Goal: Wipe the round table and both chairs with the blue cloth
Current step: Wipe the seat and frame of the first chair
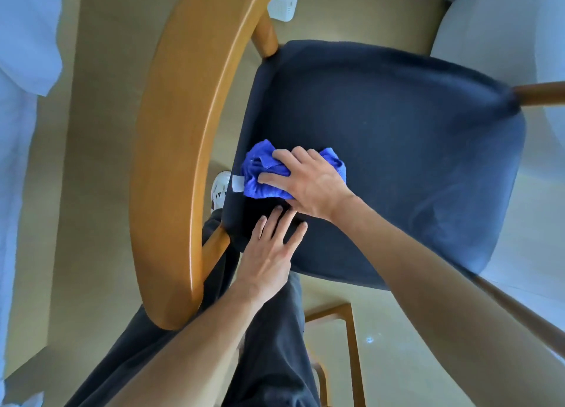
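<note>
Bunching under the right hand's fingers (276, 157), blue cloth (260, 174) on chair seat (397, 149).

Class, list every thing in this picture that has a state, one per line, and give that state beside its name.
blue cloth: bunched up, lying on the seat under the right hand
right hand: on top of the cloth, fingers curled into it
left hand: fingers straight and spread, resting flat on the seat's near edge
chair seat: dark fabric, faint pale marks on it
wooden backrest: untouched by either hand
</note>
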Available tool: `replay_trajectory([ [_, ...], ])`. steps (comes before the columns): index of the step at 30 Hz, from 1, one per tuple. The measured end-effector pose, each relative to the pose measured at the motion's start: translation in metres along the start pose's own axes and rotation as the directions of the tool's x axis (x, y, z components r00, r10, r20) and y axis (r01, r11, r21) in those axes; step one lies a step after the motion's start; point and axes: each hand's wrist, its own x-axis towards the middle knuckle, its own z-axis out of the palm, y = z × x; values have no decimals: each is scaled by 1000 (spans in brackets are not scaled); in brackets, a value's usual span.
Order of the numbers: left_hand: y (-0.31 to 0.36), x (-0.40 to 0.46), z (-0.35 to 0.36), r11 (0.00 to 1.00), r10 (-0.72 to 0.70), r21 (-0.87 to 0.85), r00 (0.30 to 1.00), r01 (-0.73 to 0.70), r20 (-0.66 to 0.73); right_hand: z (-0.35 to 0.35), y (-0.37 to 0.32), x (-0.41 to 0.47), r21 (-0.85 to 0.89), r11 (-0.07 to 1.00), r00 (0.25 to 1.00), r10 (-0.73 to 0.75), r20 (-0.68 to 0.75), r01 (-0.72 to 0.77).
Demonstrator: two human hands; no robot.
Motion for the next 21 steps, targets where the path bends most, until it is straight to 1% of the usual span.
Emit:
replay_trajectory([
  [1,0,1,-1,1000,1,-7,1000,-1,8,0,7,-10,9,997,995,72,-70,-72],
  [3,0,2,-3,1000,3,-28,1000,-3,21,0,18,-33,30,969,950,245,-195,-244],
  [5,-1,3,-4,999,0,-51,1000,1,25,2,28,-61,56,908,874,416,-250,-416],
  [7,-2,5,-6,998,-2,-65,1000,4,20,6,34,-97,104,804,764,591,-260,-586],
  [8,-2,6,-7,998,-2,-63,1000,4,22,9,34,-116,137,726,685,684,-251,-674],
  [9,-2,7,-7,998,-6,-61,1000,8,27,13,32,-135,172,631,590,772,-235,-757],
  [10,-2,9,-8,998,-21,-61,999,23,28,17,28,-153,207,522,481,849,-217,-828],
  [12,-4,17,-12,994,-87,-69,996,88,18,24,15,-179,293,264,219,960,-177,-919],
  [13,-6,24,-15,990,-124,-72,992,125,13,27,8,-185,339,128,81,985,-151,-932],
  [14,-9,33,-19,986,-152,-73,988,152,9,29,1,-185,377,7,-41,992,-120,-926],
  [15,-13,42,-23,983,-166,-77,986,165,3,31,-4,-181,409,-89,-137,987,-89,-908],
  [16,-17,51,-28,982,-170,-86,985,169,-10,33,-10,-172,440,-157,-204,977,-61,-884],
  [17,-20,58,-32,980,-174,-104,984,170,-28,35,-18,-158,470,-197,-243,969,-38,-860],
  [18,-22,64,-36,976,-182,-130,982,174,-48,37,-28,-141,495,-209,-254,967,-25,-843],
  [19,-23,67,-39,971,-194,-158,979,182,-64,38,-42,-122,514,-189,-235,972,-24,-837],
  [20,-22,69,-40,965,-206,-183,976,190,-73,39,-58,-103,531,-144,-188,982,-29,-835],
  [21,-22,69,-40,958,-217,-206,973,197,-76,40,-75,-84,553,-78,-115,993,-33,-829],
])
